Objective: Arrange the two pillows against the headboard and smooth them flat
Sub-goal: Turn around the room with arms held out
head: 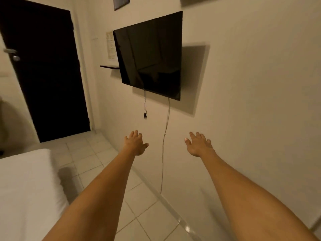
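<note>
Both arms stretch straight out in front of me toward a pale wall. My left hand is open, fingers spread, palm down, holding nothing. My right hand is open in the same way, a little to its right. A corner of the bed with a white sheet lies at the lower left, beside my left forearm. No pillow and no headboard are in view.
A black television hangs on the wall ahead, with cables dangling below it to the floor. A dark door stands at the left. A small shelf juts out beside the television. White floor tiles run between bed and wall.
</note>
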### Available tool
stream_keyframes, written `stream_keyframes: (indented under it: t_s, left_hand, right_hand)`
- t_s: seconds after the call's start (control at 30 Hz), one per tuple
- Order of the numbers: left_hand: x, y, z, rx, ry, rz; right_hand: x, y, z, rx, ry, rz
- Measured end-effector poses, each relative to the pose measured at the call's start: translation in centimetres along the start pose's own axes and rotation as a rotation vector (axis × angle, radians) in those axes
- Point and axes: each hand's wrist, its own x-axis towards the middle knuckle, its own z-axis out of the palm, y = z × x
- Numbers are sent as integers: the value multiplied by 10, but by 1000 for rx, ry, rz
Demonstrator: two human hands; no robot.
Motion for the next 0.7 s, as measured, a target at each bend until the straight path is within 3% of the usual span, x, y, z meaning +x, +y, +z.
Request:
stream_keyframes:
  t_s: [0.33, 0.7]
  left_hand:
    - [65, -53, 21, -68, -18, -251]
    - [171, -204, 17, -42, 35, -442]
  right_hand:
    - [141, -58, 23, -48, -92, -248]
    - [289, -223, 47, -32, -91, -466]
